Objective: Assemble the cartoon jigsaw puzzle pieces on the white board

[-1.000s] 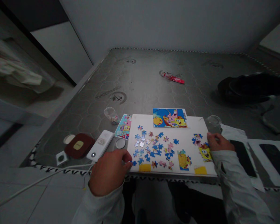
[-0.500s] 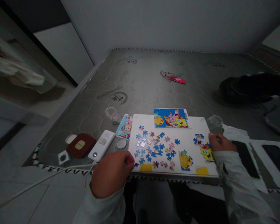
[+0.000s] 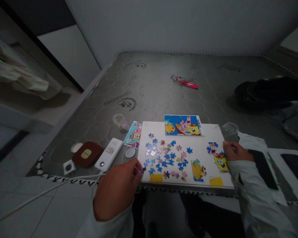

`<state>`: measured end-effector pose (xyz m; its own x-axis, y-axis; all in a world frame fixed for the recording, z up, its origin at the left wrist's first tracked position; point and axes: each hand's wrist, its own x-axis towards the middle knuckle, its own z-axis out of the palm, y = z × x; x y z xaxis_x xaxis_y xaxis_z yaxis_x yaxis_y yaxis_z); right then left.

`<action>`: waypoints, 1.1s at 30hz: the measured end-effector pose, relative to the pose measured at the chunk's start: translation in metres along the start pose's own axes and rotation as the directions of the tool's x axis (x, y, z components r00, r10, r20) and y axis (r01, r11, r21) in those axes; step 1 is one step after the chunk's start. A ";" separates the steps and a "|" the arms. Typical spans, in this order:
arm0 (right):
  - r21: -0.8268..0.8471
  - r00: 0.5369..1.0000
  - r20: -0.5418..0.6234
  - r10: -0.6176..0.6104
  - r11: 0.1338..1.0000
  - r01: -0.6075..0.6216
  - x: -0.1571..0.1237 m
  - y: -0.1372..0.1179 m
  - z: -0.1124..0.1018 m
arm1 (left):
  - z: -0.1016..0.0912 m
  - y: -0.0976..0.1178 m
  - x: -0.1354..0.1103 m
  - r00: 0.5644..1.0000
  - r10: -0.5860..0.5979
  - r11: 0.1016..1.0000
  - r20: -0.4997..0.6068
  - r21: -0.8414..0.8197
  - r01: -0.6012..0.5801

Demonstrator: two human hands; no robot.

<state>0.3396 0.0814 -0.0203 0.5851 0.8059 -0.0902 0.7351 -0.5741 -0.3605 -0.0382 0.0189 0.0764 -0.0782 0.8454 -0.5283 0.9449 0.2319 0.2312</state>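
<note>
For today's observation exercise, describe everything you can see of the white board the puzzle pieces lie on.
The board is a flat, white, rectangular sheet, seemingly card or foam, lying on the grey table at its near edge. Two yellow tabs sit along its near edge. Loose pieces are scattered over its left and middle; joined patches lie to the right. A cartoon picture rests at its far edge. The left hand touches its near-left corner, pinching a blue piece; the right hand rests on its right edge.

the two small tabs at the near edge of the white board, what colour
Yellow: two tabs on the white board, clearest in the head view.
</note>
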 end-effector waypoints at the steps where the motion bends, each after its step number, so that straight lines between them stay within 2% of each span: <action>1: 0.000 1.000 0.006 0.009 1.000 -0.009 0.001 0.000 0.000 | 0.000 0.001 0.000 1.000 -0.002 1.000 -0.002 -0.001 0.002; 10: 0.009 1.000 -0.021 -0.012 1.000 0.012 0.002 0.004 0.003 | -0.002 0.003 -0.001 0.999 0.008 1.000 -0.031 0.012 -0.008; 20: 0.008 0.999 -0.044 -0.030 0.999 0.031 -0.002 0.003 0.003 | -0.003 0.002 0.002 1.000 0.009 1.000 0.009 -0.017 -0.009; 23: -0.003 1.000 -0.023 -0.020 1.000 0.020 0.001 0.003 0.003 | -0.001 0.001 0.002 1.000 0.000 1.000 0.000 0.004 0.000; 29: -0.037 0.995 0.060 0.079 0.996 -0.077 0.009 0.002 0.002 | 0.002 -0.003 0.003 1.000 0.015 0.999 -0.026 0.035 -0.014; 33: 0.013 1.000 -0.021 -0.016 1.000 0.016 0.004 0.004 0.004 | 0.001 -0.003 0.002 1.000 0.005 0.999 -0.018 0.045 -0.004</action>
<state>0.3438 0.0834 -0.0256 0.5806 0.8116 -0.0651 0.7399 -0.5593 -0.3737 -0.0404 0.0196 0.0736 -0.0789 0.8550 -0.5125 0.9585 0.2063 0.1967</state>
